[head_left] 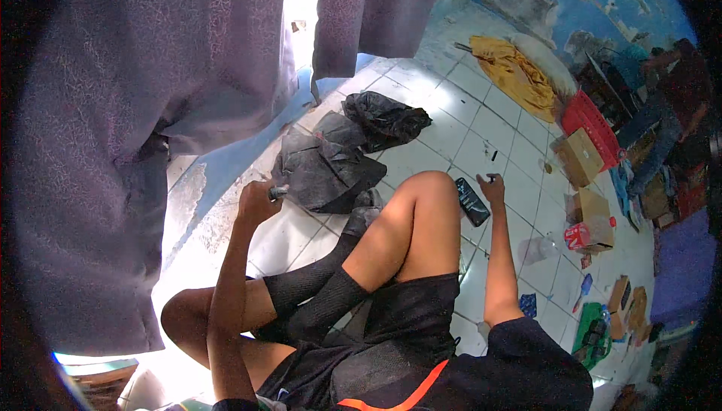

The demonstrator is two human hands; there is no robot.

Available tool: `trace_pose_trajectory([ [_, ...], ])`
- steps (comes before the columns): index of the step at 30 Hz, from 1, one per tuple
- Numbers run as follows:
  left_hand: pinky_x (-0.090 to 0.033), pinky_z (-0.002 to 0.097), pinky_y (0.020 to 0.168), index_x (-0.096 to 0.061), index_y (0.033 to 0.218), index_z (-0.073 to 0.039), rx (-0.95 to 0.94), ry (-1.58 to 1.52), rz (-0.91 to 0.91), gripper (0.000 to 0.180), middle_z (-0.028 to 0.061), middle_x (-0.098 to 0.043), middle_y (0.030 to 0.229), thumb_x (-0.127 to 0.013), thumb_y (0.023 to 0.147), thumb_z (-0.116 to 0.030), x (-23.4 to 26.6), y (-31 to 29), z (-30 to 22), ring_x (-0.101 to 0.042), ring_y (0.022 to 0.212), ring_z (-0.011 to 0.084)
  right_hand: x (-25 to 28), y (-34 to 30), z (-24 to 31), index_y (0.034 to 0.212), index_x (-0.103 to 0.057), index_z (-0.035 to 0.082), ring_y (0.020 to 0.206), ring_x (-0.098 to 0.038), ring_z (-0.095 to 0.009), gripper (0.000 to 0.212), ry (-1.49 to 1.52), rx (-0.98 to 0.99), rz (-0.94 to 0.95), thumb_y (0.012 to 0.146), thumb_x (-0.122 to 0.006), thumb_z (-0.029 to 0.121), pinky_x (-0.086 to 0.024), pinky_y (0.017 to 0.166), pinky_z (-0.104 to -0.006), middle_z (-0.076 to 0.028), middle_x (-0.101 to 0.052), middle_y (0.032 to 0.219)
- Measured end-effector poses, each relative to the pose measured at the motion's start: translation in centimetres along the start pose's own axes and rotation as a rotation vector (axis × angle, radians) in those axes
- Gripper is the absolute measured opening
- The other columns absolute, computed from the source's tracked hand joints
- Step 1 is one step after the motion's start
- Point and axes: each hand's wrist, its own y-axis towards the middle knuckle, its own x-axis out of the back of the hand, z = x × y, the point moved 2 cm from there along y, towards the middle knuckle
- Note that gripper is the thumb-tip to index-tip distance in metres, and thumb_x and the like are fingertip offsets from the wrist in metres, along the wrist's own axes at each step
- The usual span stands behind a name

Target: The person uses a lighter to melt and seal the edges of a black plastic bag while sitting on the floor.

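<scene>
the person sits on the tiled floor (451, 136) with legs crossed, in two dark knee socks. the left hand (257, 202) has its grip clenched around one small grey cylindrical object (278, 192), held just beside a crumpled dark cloth (325, 170). a second dark piece, a shiny black plastic bag (385, 118), lies touching the cloth on its far side. the right hand (492, 187) reaches past the raised knee; its fingers pinch one small dark item (490, 178), too small to identify, so the grip is closed on it. one black phone (471, 201) lies on the floor between the knee and the right hand.

containers: one red plastic basket (590, 127) stands near the wall, contents not visible. two cardboard boxes (583, 157) sit near it, one beside the basket and one further right; their contents cannot be seen. one yellow cloth (515, 71) lies heaped on the floor beyond the basket. a purple curtain (113, 110) hangs at the left
</scene>
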Motion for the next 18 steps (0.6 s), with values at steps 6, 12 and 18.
trace_pose_trajectory([
  [6, -0.047, 0.041, 0.05, -0.065, 0.06, -0.004, -0.07, 0.042, 0.152, 0.063, 0.0154, -0.056, 0.049, -0.061, 0.076, -0.065, -1.0, 0.0, -3.9, -0.059, 0.048, 0.0323, 5.6, 3.9, 9.1, 0.092, -0.062, 0.007, 0.046, -0.039, -0.007, 0.031, 0.239, 0.204, 0.046, 0.083, -0.071, 0.036, -0.033, 0.041, -0.0246, 0.004, -0.046, 0.056],
  [12, -0.037, 0.042, 0.041, -0.051, 0.048, -0.006, -0.246, -0.034, 0.209, 0.062, 0.0147, -0.043, 0.041, -0.059, 0.079, -0.058, 0.7, 0.7, -4.9, -0.048, 0.037, 0.0324, 6.2, 3.1, 30.7, 0.111, -0.052, 0.008, 0.049, -0.035, -0.004, 0.037, 0.741, -0.067, 0.216, 0.094, -0.054, 0.041, -0.027, 0.041, -0.0209, 0.005, -0.042, 0.066],
  [18, -0.042, 0.0468, 0.046, -0.056, 0.053, -0.004, -0.035, -0.074, 0.167, 0.059, 0.0185, -0.047, 0.045, -0.056, 0.08, -0.057, -2.0, -0.6, -2.6, -0.052, 0.044, 0.0374, -8.4, 0.6, 33.4, 0.114, -0.05, 0.001, 0.061, -0.057, -0.021, 0.041, 0.497, -0.064, 0.461, 0.098, -0.044, 0.039, -0.047, 0.055, -0.0324, -0.01, -0.058, 0.082],
])
